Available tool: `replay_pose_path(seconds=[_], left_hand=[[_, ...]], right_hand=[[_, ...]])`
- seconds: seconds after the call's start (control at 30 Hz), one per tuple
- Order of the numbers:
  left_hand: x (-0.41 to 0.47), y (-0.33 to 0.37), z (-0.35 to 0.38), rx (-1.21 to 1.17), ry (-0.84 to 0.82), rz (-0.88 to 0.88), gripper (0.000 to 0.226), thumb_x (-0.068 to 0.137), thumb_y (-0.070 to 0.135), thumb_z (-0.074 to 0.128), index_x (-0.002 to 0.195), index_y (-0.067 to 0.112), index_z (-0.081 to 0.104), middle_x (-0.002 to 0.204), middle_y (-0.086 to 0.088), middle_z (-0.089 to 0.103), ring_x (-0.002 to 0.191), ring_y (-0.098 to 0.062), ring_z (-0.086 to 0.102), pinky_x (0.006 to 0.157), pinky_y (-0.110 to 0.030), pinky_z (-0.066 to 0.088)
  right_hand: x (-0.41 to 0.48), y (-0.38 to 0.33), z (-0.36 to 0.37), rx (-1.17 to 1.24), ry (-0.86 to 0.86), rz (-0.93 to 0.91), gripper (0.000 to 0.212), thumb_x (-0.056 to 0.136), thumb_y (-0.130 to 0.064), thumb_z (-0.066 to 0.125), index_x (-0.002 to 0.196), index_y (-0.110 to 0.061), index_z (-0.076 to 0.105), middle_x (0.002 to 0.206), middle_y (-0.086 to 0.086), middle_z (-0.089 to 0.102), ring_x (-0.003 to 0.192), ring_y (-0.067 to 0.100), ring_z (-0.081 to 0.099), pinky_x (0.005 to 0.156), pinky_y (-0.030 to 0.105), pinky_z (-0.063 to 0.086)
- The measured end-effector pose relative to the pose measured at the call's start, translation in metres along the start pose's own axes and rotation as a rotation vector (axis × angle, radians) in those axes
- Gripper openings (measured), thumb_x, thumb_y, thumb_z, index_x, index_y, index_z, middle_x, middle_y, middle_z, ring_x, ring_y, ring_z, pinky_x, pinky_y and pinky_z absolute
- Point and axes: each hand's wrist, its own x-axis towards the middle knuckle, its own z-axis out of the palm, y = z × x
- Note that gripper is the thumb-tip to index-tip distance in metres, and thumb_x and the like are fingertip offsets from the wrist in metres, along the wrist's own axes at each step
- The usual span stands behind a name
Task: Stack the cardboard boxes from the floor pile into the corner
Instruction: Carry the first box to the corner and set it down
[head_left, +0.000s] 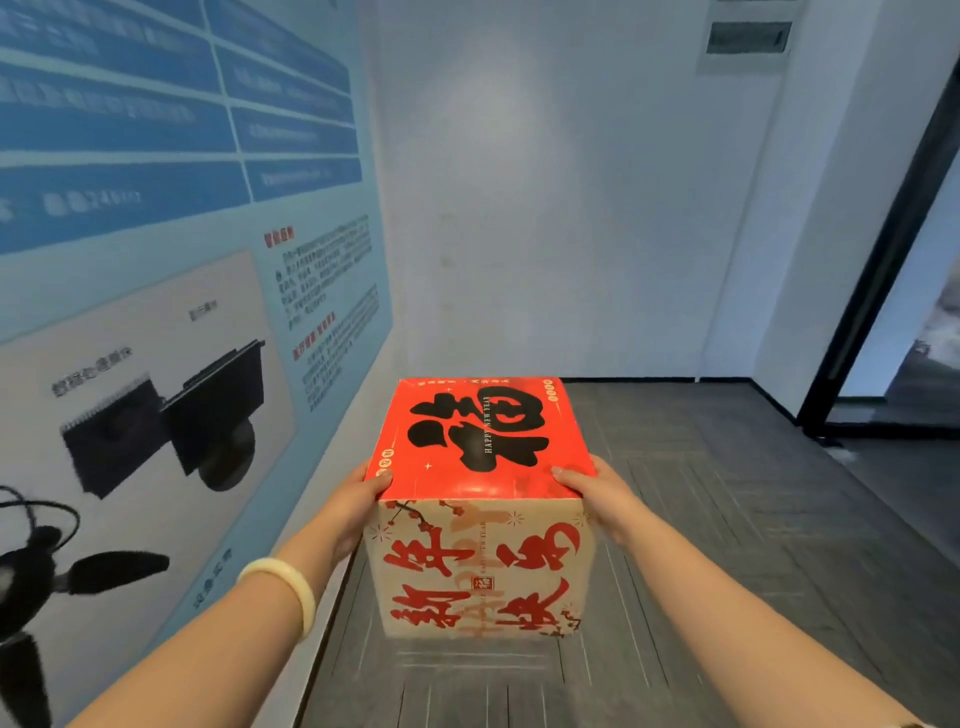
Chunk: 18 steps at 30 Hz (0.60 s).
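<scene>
A cardboard box (480, 499) with a red top bearing a large black character and a tan front with red lettering is held between my two hands, above the grey floor. My left hand (358, 501) grips its left side, thumb hooked over the top edge. My right hand (597, 493) grips its right side, thumb lying on the red top. The box is upright and level. The room's corner (387, 358), where the poster wall meets the white wall, lies just beyond it. No other boxes are in view.
A blue poster wall (171, 270) runs close along my left. A white wall (545, 208) stands ahead. Grey striped carpet (727, 519) covers the floor. A black-framed glass door (893, 260) is at the right.
</scene>
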Motion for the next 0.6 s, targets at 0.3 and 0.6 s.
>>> replay_pose_path(seconds=[0.3, 0.6], left_hand=[[0.238, 0.078, -0.003, 0.057, -0.058, 0.021, 0.016, 0.099, 0.023, 0.041, 0.107, 0.022, 0.055, 0.099, -0.01, 0.071, 0.087, -0.026, 0.068, 0.068, -0.034, 0.052], [0.489, 0.141, 0.03, 0.027, -0.052, 0.018, 0.02, 0.099, 0.024, 0.042, 0.116, 0.023, 0.052, 0.092, -0.007, 0.073, 0.081, -0.022, 0.069, 0.069, -0.033, 0.052]], right_hand=[[0.224, -0.038, 0.011, 0.027, 0.081, 0.007, 0.039, 0.086, -0.027, 0.065, 0.122, -0.02, 0.05, 0.111, 0.002, 0.066, 0.098, 0.02, 0.065, 0.087, 0.04, 0.053], [0.494, -0.084, -0.017, -0.029, 0.031, 0.011, 0.043, 0.086, -0.028, 0.065, 0.125, -0.018, 0.052, 0.111, 0.001, 0.068, 0.099, 0.018, 0.066, 0.082, 0.036, 0.054]])
